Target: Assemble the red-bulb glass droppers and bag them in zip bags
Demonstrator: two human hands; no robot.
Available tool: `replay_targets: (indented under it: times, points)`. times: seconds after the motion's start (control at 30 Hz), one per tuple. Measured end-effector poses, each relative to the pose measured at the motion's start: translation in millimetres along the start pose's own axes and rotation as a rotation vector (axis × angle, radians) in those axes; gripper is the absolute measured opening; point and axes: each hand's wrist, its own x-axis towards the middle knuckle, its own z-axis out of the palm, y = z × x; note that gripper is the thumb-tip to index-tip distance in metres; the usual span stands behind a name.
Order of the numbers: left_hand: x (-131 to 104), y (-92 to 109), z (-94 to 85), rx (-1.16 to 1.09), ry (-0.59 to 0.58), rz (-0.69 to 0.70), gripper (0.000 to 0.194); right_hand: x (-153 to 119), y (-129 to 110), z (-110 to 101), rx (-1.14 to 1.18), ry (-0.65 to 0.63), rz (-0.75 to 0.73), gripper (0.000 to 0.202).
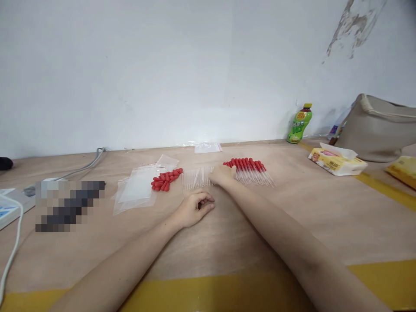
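My right hand [222,175] reaches down at the right end of a row of thin clear tubes [195,178]. Its fingers are bent together at the tubes, and what is between the tips is hidden. Closer to me, my left hand [193,209] rests on the table, loosely curled, thumb apart from the fingers and nothing held. A heap of loose red rubber bulbs [165,180] lies left of the tubes. To the right of my right hand, clear droppers with red bulbs [250,170] lie side by side, bulbs toward the wall.
Clear plastic bags [138,185] lie left of the bulbs; another small bag [208,148] is by the wall. A green bottle [299,124], a tissue pack [338,161] and a grey-beige bag [378,128] stand at right. Cables [81,167] and a blurred dark object [73,206] are at left.
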Motion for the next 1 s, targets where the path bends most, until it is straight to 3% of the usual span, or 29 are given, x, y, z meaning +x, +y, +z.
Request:
replay_targets:
  times: [0.17, 0.27, 0.37, 0.5, 0.6, 0.67, 0.8, 0.9, 1.0]
  points:
    - [-0.9, 1.9, 1.1, 0.022, -0.002, 0.004, 0.014, 0.5, 0.2, -1.0, -0.013, -0.060, 0.004, 0.027]
    - [-1.3, 1.4, -0.4, 0.083, 0.053, 0.004, 0.014, -2.7, 0.9, -3.0, -0.025, -0.078, -0.008, 0.027]
    - [-0.3, -4.7, -8.8, 0.256, 0.233, -0.034, 0.015, -14.2, 7.6, -9.7, -0.023, -0.067, -0.044, 0.028]
    - [1.6, -23.8, -33.5, 0.541, 0.584, -0.203, 0.022, -44.6, 34.1, -21.5, -0.026, -0.005, -0.104, 0.035]
    - [1.5, -47.3, -57.8, 0.689, 0.702, -0.353, 0.027, -69.3, 63.6, -22.8, -0.034, 0.109, -0.179, 0.027]
    - [1.0, -66.2, -72.9, 0.689, 0.691, -0.433, 0.036, -81.1, 82.8, -18.5, -0.035, 0.147, -0.239, 0.022]
    - [0.9, -96.4, -90.9, 0.413, 0.481, -0.536, 0.044, -89.9, 109.2, -3.3, 0.104, 0.294, -0.346, 0.014]
    - [2.4, -99.8, -91.0, 0.286, 0.409, -0.495, 0.042, -88.7, 116.1, 6.5, 0.232, 0.397, -0.397, 0.012]
    - [5.4, -90.1, -81.6, 0.172, 0.412, -0.464, 0.040, -86.0, 116.9, 12.0, 0.271, 0.410, -0.413, 0.011]
